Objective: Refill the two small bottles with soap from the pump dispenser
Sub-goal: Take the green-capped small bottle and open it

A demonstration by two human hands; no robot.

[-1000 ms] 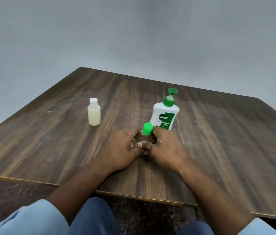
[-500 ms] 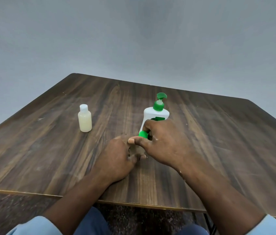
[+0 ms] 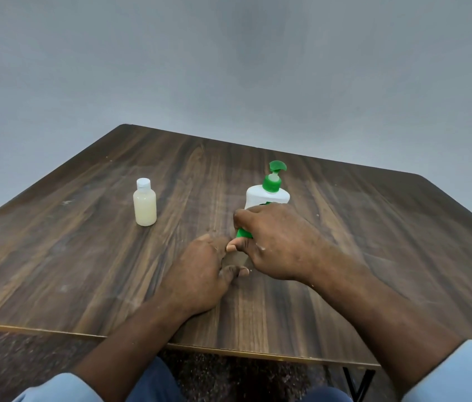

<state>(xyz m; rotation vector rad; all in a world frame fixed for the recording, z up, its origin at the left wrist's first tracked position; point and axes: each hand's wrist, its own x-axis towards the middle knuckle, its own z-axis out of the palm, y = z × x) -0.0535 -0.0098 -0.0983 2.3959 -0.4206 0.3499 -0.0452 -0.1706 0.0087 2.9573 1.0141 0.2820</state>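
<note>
Head view, looking down over a dark wood-grain surface set against a plain grey wall. Both hands meet near the middle of the surface, just in front of the pump dispenser, a white bottle with a green pump head that stands upright. The left hand is curled round the body of a clear small bottle, which stands on the surface and is largely hidden (only a sliver shows between the two hands). The right hand reaches over from the right, its thumb and fingers pinching the green cap at the top of that bottle; whether the cap is seated or loose cannot be told. A white-capped small bottle, filled with pale creamy liquid, stands upright well to the left, apart from both hands. Light blue sleeves show at the lower corners.
</note>
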